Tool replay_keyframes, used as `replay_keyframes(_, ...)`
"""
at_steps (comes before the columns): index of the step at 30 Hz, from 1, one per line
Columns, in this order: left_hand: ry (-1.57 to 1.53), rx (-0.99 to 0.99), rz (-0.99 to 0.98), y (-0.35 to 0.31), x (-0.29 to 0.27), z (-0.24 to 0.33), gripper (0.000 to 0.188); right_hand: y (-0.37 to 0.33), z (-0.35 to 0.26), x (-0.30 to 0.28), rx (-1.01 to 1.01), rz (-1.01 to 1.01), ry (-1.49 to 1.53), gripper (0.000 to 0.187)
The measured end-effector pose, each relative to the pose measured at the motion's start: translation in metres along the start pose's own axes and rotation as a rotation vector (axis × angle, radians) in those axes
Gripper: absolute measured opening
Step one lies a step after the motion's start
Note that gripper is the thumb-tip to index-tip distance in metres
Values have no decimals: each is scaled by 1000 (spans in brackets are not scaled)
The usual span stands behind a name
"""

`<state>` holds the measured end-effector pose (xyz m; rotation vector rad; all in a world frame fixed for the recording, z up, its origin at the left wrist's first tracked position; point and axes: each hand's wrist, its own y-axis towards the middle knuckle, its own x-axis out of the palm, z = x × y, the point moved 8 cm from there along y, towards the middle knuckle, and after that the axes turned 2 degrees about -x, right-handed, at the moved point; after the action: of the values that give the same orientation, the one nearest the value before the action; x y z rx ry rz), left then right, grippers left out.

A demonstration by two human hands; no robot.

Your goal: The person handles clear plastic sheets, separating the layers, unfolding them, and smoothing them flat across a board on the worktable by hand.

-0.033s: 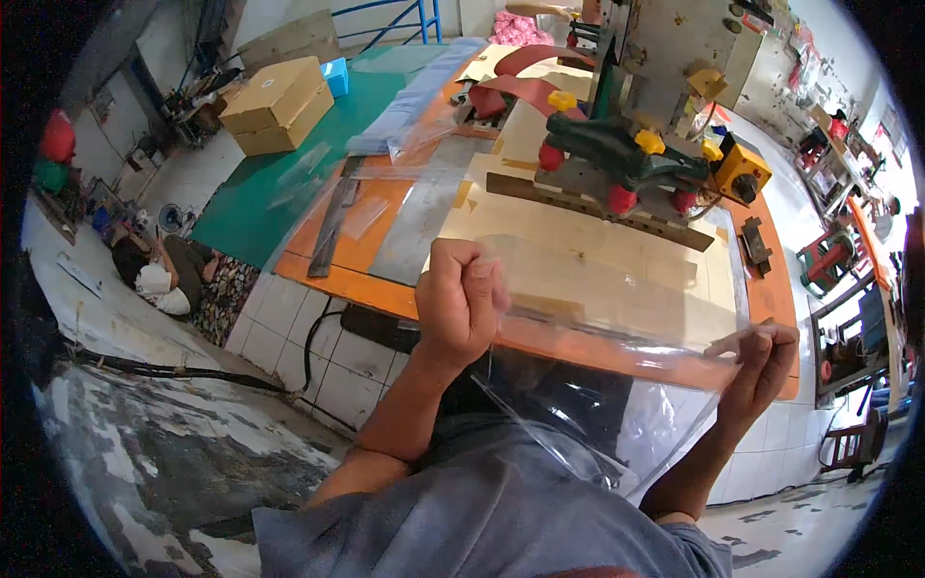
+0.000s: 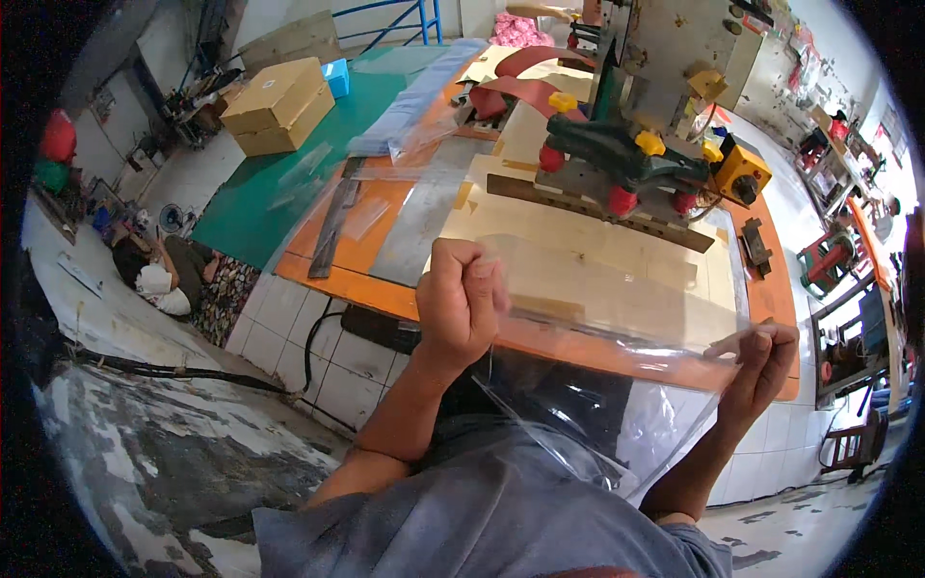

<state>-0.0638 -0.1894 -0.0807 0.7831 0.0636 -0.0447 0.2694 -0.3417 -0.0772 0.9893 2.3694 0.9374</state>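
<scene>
A clear plastic sheet (image 2: 617, 332) stretches between my two hands, above the near edge of the orange-edged table. My left hand (image 2: 462, 294) is closed in a fist on the sheet's left side. At the right, the fingers of my right hand (image 2: 759, 371) pinch its other side. The lower part of the sheet hangs down in front of my grey shirt. Beyond the sheet stands a press machine (image 2: 626, 159) with a dark green bracket, red and yellow knobs, and a long metal bar (image 2: 597, 212) low over the pale board (image 2: 491, 231).
A steel ruler-like strip (image 2: 335, 226) and plastic scraps lie on the table's left. Farther left, a cardboard box (image 2: 275, 106) and a blue box (image 2: 334, 77) rest on a green surface. A metal block (image 2: 755, 248) sits at right. One person (image 2: 159, 275) is low at far left.
</scene>
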Motion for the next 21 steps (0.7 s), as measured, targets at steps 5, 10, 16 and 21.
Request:
replay_keyframes(5,37,-43,-41,5,4,-6,19,8,14,5,-4,7,-80,21)
replay_keyframes(10,31,-230,-101,16,13,-15,20,24,31,17,109,-114,-115,18)
replay_keyframes(16,6,-417,-215,15,24,-41,23,21,66,27,318,-245,-43,22)
replay_keyframes(21,110,-558,-345,-6,43,-112,25,5,118,37,522,-390,-151,28)
